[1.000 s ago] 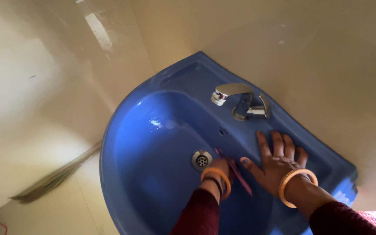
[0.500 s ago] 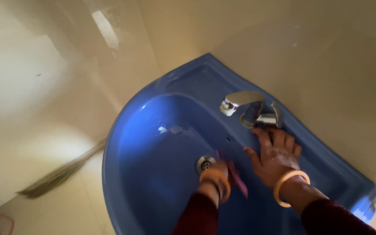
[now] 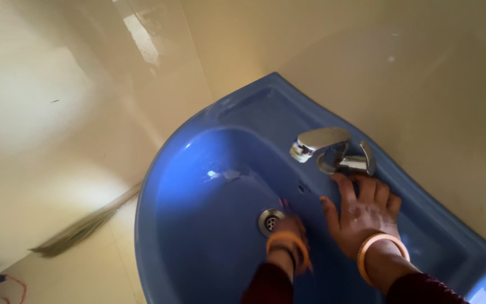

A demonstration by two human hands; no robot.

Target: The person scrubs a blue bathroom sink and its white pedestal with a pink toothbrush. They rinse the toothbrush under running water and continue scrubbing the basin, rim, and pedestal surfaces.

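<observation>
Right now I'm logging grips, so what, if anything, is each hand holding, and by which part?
The left hand grips a blurred pink thing down in the blue sink; which part cannot be told. The right hand holds nothing, resting flat on the rim below the tap.

Looking down into a blue sink point(image 3: 198, 225) set against cream tiled walls point(image 3: 57, 112). Right hand point(image 3: 364, 217) spread flat on the rim, fingertips point(image 3: 341, 180) touching the base of the chrome tap point(image 3: 333, 151). Left hand point(image 3: 291, 231) down in the bowl just beside the steel drain point(image 3: 271, 220), blurred, closed around something pink point(image 3: 283, 201). Orange bangles on both wrists, dark red sleeves. Broom point(image 3: 85, 228) leaning by the wall at left, on the floor.
</observation>
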